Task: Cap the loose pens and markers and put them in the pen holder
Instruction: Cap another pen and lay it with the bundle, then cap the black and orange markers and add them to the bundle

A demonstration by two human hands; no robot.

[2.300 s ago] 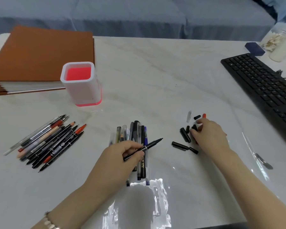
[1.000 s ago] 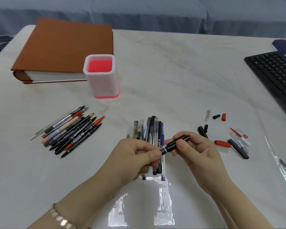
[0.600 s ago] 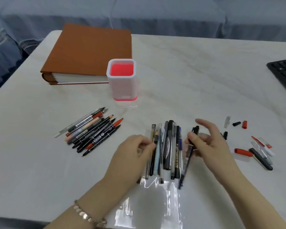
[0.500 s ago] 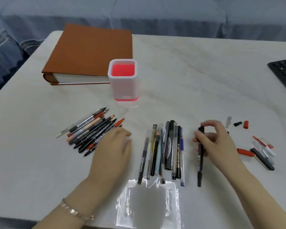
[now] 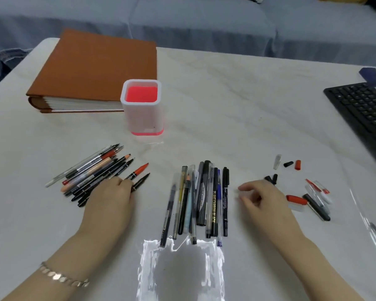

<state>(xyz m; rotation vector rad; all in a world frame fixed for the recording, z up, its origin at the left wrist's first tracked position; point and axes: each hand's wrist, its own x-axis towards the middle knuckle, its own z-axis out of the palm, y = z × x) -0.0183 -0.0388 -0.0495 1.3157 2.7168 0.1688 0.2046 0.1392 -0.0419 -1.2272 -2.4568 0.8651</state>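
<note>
Pens (image 5: 202, 198) lie bunched mid-frame, pen holder (image 5: 142, 107) above them.
Left hand (image 5: 111, 198) rests flat-fingered on the left pile (image 5: 91, 171); right hand (image 5: 265, 198), loosely curled, holds nothing.

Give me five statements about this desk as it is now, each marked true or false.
1. The pen holder holds no pens. True.
2. The right hand grips a black marker. False: it holds nothing.
3. The left hand touches the pile of uncapped pens. True.
4. The keyboard lies right beside the binder. False: the keyboard is far right, the binder far left.
5. Loose caps lie right of the right hand. True.
</note>
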